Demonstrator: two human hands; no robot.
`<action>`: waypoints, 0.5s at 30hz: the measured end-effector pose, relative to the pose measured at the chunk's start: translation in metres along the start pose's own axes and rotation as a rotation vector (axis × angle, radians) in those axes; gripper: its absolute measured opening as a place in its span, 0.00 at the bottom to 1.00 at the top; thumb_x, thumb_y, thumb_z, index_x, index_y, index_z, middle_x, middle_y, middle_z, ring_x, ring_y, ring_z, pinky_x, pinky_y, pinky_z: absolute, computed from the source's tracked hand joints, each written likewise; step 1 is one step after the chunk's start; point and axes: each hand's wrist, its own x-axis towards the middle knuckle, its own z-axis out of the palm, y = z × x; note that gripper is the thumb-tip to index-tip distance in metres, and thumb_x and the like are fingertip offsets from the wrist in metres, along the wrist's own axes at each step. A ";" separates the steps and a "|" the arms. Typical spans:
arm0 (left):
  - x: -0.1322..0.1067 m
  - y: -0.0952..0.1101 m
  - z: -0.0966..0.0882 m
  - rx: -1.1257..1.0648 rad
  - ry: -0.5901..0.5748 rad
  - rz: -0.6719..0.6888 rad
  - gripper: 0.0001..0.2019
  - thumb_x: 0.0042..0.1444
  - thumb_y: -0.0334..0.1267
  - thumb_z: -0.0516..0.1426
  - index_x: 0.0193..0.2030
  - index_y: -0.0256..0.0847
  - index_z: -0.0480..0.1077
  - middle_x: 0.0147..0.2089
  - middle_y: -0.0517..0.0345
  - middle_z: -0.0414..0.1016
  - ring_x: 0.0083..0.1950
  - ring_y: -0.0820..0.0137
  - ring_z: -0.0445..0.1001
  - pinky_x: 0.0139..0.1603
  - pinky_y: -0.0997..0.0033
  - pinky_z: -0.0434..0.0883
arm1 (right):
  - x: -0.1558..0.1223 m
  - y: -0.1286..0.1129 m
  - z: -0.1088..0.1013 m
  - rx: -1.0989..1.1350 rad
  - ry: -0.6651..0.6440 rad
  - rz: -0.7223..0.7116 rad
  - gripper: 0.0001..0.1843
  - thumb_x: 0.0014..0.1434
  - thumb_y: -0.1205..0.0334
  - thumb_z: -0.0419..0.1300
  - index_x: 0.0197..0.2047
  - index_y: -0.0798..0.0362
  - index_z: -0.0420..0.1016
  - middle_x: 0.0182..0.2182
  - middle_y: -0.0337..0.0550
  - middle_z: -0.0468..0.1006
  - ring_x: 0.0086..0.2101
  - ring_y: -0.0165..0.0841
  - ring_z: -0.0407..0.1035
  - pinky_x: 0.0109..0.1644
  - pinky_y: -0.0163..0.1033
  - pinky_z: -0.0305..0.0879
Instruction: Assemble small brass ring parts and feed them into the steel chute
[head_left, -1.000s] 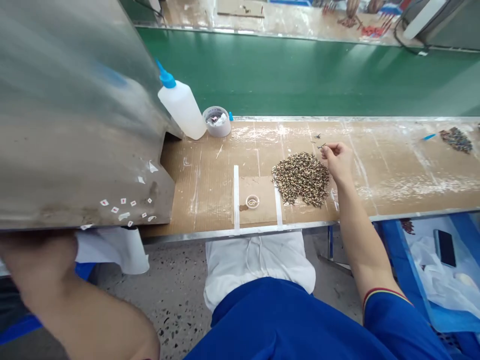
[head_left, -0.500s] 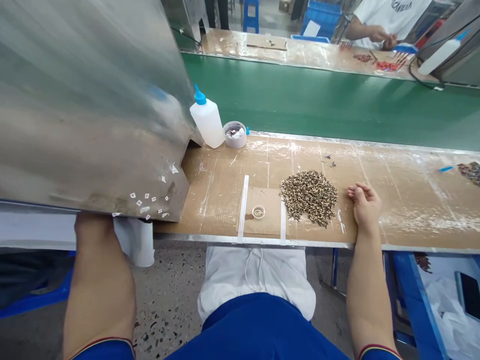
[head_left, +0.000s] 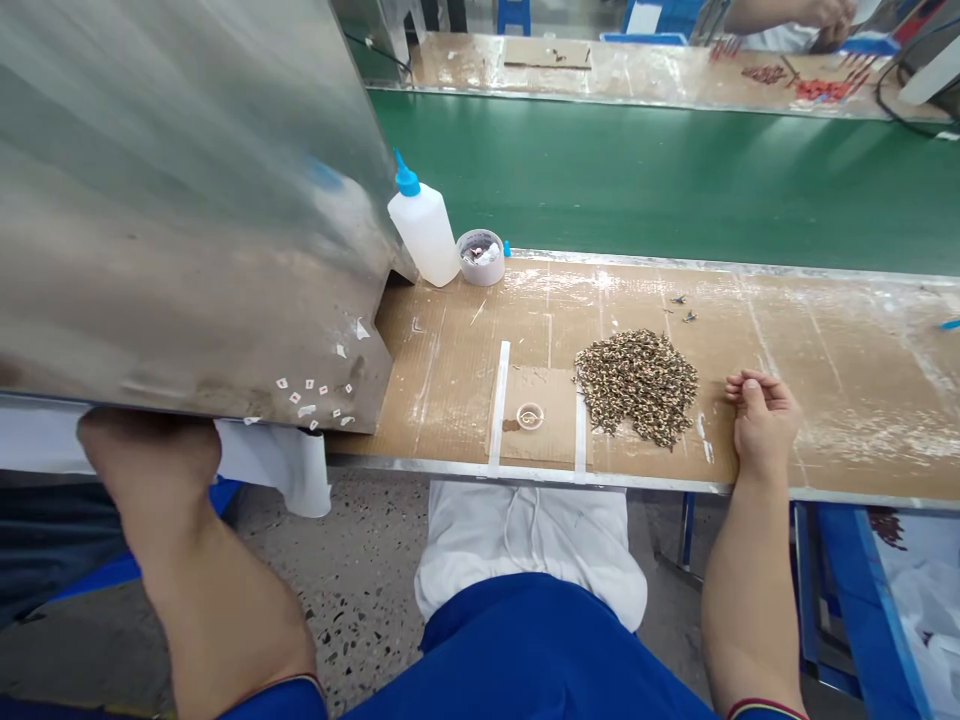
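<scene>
The right hand [head_left: 763, 425] lay half open and seemed empty, on the cardboard bench top [head_left: 847, 420], just right of the heap of small speckled parts [head_left: 637, 388]. The left hand [head_left: 150, 450], at the near left under a steel panel [head_left: 187, 200], showed no clear grip; I could not tell its state.

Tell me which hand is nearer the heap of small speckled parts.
Right. The right hand rests on the cardboard just right of the heap of small speckled parts, not touching it. The left hand sits far left, below the steel panel.
</scene>
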 end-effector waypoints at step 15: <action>-0.094 0.036 0.010 -0.195 -0.460 0.043 0.03 0.52 0.33 0.65 0.30 0.44 0.81 0.23 0.62 0.75 0.24 0.75 0.70 0.23 0.77 0.69 | -0.010 -0.017 0.010 -0.142 0.058 0.018 0.03 0.49 0.69 0.59 0.27 0.51 0.73 0.22 0.39 0.74 0.22 0.28 0.66 0.29 0.37 0.64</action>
